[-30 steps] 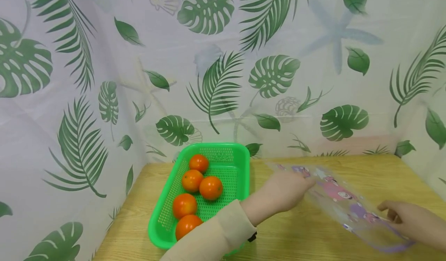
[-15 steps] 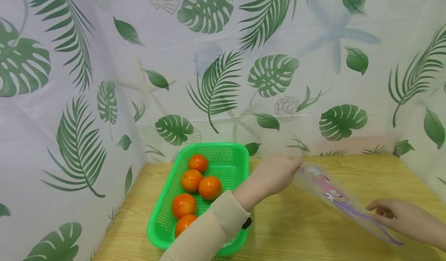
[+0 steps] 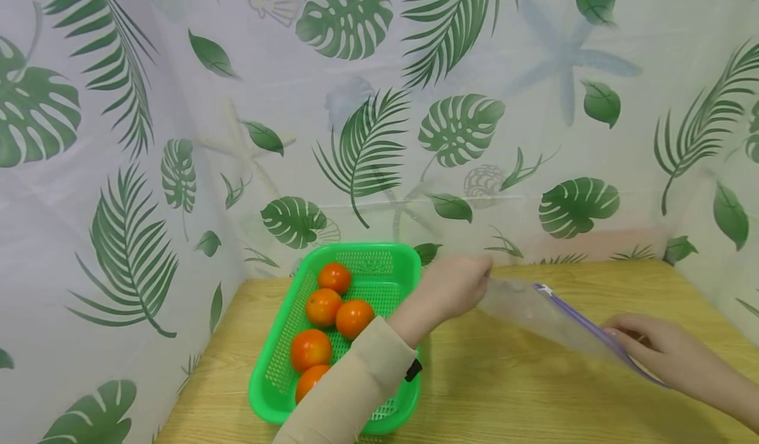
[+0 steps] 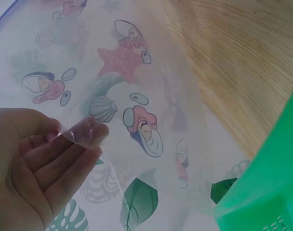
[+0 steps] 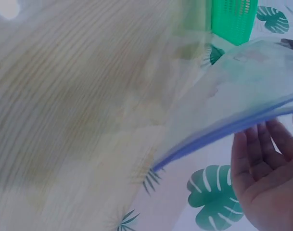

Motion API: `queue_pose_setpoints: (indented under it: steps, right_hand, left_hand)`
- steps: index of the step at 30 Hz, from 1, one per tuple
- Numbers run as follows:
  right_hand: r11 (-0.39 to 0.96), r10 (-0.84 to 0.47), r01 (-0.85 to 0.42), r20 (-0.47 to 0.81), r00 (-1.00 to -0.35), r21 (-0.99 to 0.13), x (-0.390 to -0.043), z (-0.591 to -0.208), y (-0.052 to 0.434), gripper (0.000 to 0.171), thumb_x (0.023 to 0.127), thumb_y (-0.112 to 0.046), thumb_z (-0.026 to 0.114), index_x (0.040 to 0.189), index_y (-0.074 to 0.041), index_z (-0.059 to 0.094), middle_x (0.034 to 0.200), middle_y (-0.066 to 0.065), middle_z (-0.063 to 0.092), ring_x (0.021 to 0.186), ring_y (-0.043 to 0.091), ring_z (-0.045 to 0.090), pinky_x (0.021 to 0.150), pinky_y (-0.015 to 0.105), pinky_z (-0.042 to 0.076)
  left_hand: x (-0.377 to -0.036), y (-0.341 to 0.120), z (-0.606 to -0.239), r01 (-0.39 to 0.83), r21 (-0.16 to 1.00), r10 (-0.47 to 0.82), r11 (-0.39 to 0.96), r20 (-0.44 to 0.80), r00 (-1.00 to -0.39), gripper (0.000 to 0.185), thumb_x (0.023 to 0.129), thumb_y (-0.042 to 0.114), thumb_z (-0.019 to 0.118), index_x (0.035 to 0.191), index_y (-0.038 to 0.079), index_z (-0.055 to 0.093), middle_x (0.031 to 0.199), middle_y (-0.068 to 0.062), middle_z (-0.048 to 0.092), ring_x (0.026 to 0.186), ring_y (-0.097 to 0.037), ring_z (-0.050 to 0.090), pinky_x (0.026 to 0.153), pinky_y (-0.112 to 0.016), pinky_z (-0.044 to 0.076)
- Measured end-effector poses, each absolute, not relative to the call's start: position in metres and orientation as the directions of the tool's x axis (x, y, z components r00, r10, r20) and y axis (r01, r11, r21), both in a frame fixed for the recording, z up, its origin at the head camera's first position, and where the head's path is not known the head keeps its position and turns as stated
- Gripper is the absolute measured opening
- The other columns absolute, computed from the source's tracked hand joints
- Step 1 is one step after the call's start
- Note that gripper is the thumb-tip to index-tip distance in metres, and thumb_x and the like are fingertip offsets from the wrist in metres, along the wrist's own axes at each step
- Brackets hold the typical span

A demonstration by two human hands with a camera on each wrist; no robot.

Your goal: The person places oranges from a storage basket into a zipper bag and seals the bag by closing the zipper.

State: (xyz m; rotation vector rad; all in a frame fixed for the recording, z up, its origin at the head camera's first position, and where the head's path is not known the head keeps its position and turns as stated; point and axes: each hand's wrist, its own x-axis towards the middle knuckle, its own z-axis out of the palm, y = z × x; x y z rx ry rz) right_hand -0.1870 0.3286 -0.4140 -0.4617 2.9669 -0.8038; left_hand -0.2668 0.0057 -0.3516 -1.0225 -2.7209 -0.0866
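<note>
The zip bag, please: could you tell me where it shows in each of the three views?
Head: the zip bag stretches between left hand and right hand, right of centre above the table.
Left wrist: the bag fills the upper left, pinched by the fingers.
Right wrist: its purple zip edge crosses the right half.
Shared landmark: the green basket.

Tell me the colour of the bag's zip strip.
Purple-blue zip strip, clearest in the head view.

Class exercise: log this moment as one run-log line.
left hand: pinches zip bag | right hand: holds its zip edge | basket: five tomatoes
</note>
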Motion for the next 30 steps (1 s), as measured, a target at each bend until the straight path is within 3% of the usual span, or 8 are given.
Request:
queue_pose_setpoints:
  steps: [4, 8, 11, 17, 23, 30]
  right_hand:
    - [0.784, -0.281, -0.324, 0.163, -0.946, -0.529, -0.182, -0.410, 0.323, 0.026, 0.112, -0.016, 0.052, 0.116, -0.010, 0.077, 0.108, 0.003, 0.079, 0.089, -0.015, 0.060, 0.067, 0.022, 0.055]
    - [0.755, -0.294, -0.372, 0.229, -0.928, -0.540, -0.179, -0.408, 0.317, 0.020, 0.110, -0.016, 0.057, 0.113, -0.018, 0.077, 0.105, -0.011, 0.077, 0.091, -0.016, 0.060, 0.067, 0.021, 0.054]
    - [0.735, -0.306, -0.431, 0.310, -0.900, -0.524, -0.179, -0.404, 0.310, 0.015, 0.104, -0.011, 0.067, 0.108, -0.022, 0.077, 0.097, -0.019, 0.074, 0.084, -0.012, 0.061, 0.066, 0.018, 0.052]
    - [0.717, -0.325, -0.559, 0.510, -0.797, -0.416, -0.181, -0.397, 0.295, 0.027, 0.090, 0.002, 0.079, 0.093, -0.025, 0.075, 0.081, -0.026, 0.067, 0.072, -0.007, 0.059, 0.067, 0.009, 0.046]
    - [0.688, -0.302, -0.586, 0.565, -0.768, -0.428, -0.183, -0.394, 0.284, 0.021, 0.090, 0.003, 0.079, 0.095, -0.017, 0.077, 0.080, -0.024, 0.068, 0.073, -0.009, 0.059, 0.066, 0.007, 0.046]
    - [0.655, -0.289, -0.588, 0.562, -0.775, -0.475, -0.181, -0.388, 0.271, 0.010, 0.093, 0.000, 0.077, 0.097, -0.009, 0.079, 0.081, -0.024, 0.069, 0.072, -0.008, 0.061, 0.065, 0.008, 0.047]
  left_hand:
    - [-0.271, 0.002, -0.351, 0.653, 0.016, 0.629, 0.757, 0.252, -0.736, 0.021, 0.108, 0.016, 0.056, 0.087, 0.018, 0.060, 0.072, 0.007, 0.055, 0.061, -0.009, 0.046, 0.052, -0.019, 0.036]
    - [-0.275, -0.002, -0.352, 0.638, 0.064, 0.607, 0.767, 0.245, -0.756, 0.023, 0.108, 0.015, 0.056, 0.085, 0.017, 0.056, 0.072, 0.005, 0.054, 0.061, -0.010, 0.045, 0.051, -0.021, 0.035]
    - [-0.279, -0.005, -0.352, 0.630, 0.085, 0.598, 0.772, 0.243, -0.764, 0.021, 0.108, 0.015, 0.056, 0.087, 0.017, 0.057, 0.074, 0.005, 0.057, 0.063, -0.010, 0.047, 0.054, -0.020, 0.036]
    - [-0.283, -0.010, -0.352, 0.618, 0.092, 0.579, 0.781, 0.266, -0.771, 0.014, 0.108, 0.016, 0.058, 0.094, 0.016, 0.062, 0.081, 0.004, 0.066, 0.064, -0.010, 0.051, 0.056, -0.019, 0.038]
    - [-0.287, -0.012, -0.354, 0.607, 0.081, 0.565, 0.790, 0.286, -0.774, 0.011, 0.108, 0.017, 0.060, 0.099, 0.015, 0.066, 0.088, 0.002, 0.072, 0.065, -0.008, 0.053, 0.056, -0.019, 0.040]
    - [-0.289, -0.012, -0.356, 0.575, 0.092, 0.538, 0.813, 0.259, -0.802, 0.014, 0.108, 0.026, 0.062, 0.114, 0.015, 0.069, 0.107, 0.002, 0.077, 0.086, -0.011, 0.073, 0.063, -0.019, 0.052]
